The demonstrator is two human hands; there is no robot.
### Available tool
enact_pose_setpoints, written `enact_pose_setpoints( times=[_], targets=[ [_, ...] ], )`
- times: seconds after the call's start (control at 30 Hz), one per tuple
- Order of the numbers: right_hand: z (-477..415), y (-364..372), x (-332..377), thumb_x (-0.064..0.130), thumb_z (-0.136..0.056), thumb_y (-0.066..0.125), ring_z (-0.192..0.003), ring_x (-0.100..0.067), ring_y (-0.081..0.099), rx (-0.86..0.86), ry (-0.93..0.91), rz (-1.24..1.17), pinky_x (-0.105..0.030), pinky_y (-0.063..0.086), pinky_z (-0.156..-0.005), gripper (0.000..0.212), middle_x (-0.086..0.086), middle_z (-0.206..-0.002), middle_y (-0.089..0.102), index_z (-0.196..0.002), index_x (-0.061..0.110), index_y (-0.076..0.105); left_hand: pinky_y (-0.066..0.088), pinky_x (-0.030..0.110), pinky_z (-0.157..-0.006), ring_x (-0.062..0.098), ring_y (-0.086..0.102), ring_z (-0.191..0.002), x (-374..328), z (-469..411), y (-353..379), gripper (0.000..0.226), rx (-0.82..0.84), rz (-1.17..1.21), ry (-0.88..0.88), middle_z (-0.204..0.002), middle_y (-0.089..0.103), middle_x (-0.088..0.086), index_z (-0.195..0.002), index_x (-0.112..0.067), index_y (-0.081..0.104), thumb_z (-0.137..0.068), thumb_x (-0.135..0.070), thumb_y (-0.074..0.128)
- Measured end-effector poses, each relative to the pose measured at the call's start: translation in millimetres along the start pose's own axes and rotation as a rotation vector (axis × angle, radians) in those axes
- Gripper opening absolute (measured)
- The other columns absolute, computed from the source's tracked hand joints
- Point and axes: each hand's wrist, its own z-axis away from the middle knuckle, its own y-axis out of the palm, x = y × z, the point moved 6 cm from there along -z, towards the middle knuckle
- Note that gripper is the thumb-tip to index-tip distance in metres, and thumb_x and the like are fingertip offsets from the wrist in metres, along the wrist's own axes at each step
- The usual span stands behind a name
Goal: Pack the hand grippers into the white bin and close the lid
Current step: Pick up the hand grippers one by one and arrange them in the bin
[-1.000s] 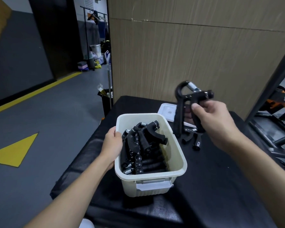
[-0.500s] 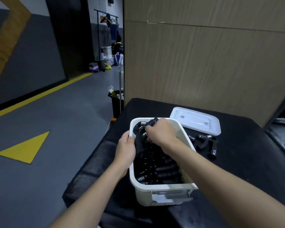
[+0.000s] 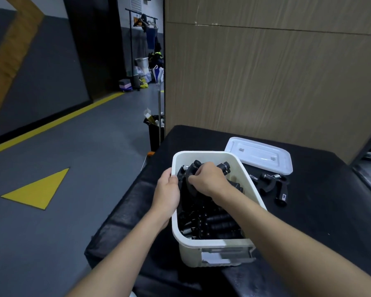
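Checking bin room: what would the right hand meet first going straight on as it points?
The right hand, gripping one hand gripper, would likely meet the packed hand grippers in the white bin; depth unclear.

Gym-like hall — yellow floor triangle (image 3: 38, 188).

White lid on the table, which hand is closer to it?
Right. The right hand grips a hand gripper inside the white bin, toward the lid; the left hand holds the bin's left rim, farther off.
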Motion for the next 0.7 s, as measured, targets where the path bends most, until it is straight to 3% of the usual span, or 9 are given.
enact_pose_setpoints(
  times=[0.17, 0.3, 0.4, 0.5, 0.53, 0.57, 0.63, 0.7],
  targets=[
    [-5, -1, -6, 0.023, -0.080, 0.069, -0.060, -0.020, 0.053, 0.029, -0.016, -0.032, -0.025, 0.041, -0.056, 0.022, -0.001, -0.056, 0.052, -0.067, 0.008, 0.060, 0.046, 0.025, -0.069, 0.012, 0.063, -0.092, -1, 2, 0, 0.035, 0.003, 0.001, 0.004, -0.098, 0.069, -0.007, -0.107, -0.030, 0.064, -0.100, -0.013, 0.034],
    [-11, 2, -4, 0.022, -0.081, 0.071, -0.050, -0.015, 0.047, 0.018, -0.024, -0.006, -0.025, 0.037, -0.050, 0.031, 0.002, -0.049, 0.046, -0.058, 0.012, 0.052, 0.047, 0.027, -0.070, 0.015, 0.065, -0.092, 2, -2, 0, 0.036, 0.009, -0.011, 0.002, -0.099, 0.070, -0.005, -0.112, -0.028, 0.064, -0.099, -0.015, 0.034],
    [-9, 1, -4, 0.027, -0.083, 0.071, -0.056, -0.018, 0.053, 0.030, -0.043, -0.020, -0.026, 0.042, -0.056, 0.027, 0.000, -0.053, 0.051, -0.069, 0.005, 0.064, 0.047, 0.029, -0.072, 0.017, 0.065, -0.092, 3, -2, 0, 0.037, 0.021, -0.031, 0.000, -0.099, 0.070, -0.004, -0.116, -0.025, 0.064, -0.099, -0.016, 0.033],
    [-8, -7, -11, 0.030, -0.091, 0.062, -0.052, -0.017, 0.048, 0.041, -0.040, -0.075, -0.027, 0.042, -0.056, 0.038, -0.004, -0.054, 0.054, -0.067, 0.000, 0.064, 0.045, 0.027, -0.089, 0.015, 0.059, -0.111, 2, 0, 0, 0.043, 0.044, -0.067, 0.014, -0.121, 0.062, -0.008, -0.142, -0.027, 0.045, -0.102, -0.018, 0.031],
    [-7, -11, -14, 0.027, -0.093, 0.058, -0.053, -0.018, 0.049, 0.045, -0.035, -0.086, -0.028, 0.046, -0.059, 0.038, -0.008, -0.059, 0.060, -0.071, -0.002, 0.067, 0.045, 0.023, -0.088, 0.012, 0.059, -0.108, 1, 1, 0, 0.047, 0.056, -0.084, 0.026, -0.124, 0.061, -0.002, -0.147, -0.031, 0.037, -0.103, -0.018, 0.030],
    [-6, -15, -16, 0.023, -0.093, 0.056, -0.056, -0.018, 0.051, 0.057, -0.046, -0.056, -0.028, 0.048, -0.062, 0.034, -0.010, -0.065, 0.064, -0.076, -0.003, 0.069, 0.045, 0.018, -0.077, 0.009, 0.061, -0.092, -2, 1, 0, 0.046, 0.071, -0.103, 0.047, -0.114, 0.062, -0.002, -0.145, -0.034, 0.039, -0.103, -0.017, 0.031],
    [3, -21, -17, 0.014, -0.089, 0.058, -0.055, -0.012, 0.052, 0.136, -0.103, 0.064, -0.021, 0.044, -0.054, 0.020, -0.002, -0.064, 0.064, -0.075, 0.010, 0.072, 0.039, 0.017, -0.056, 0.009, 0.052, -0.065, -6, 0, 2, 0.030, 0.095, -0.158, 0.080, -0.088, 0.060, -0.004, -0.120, -0.029, 0.058, -0.102, -0.019, 0.037],
    [16, -22, -15, 0.013, -0.085, 0.063, -0.053, -0.005, 0.050, 0.254, -0.169, 0.162, -0.016, 0.037, -0.048, 0.014, 0.007, -0.060, 0.059, -0.080, 0.020, 0.073, 0.037, 0.022, -0.055, 0.013, 0.052, -0.069, -6, -2, 5, 0.015, 0.118, -0.205, 0.065, -0.085, 0.059, -0.005, -0.094, -0.026, 0.063, -0.097, -0.034, 0.050]
  ],
)
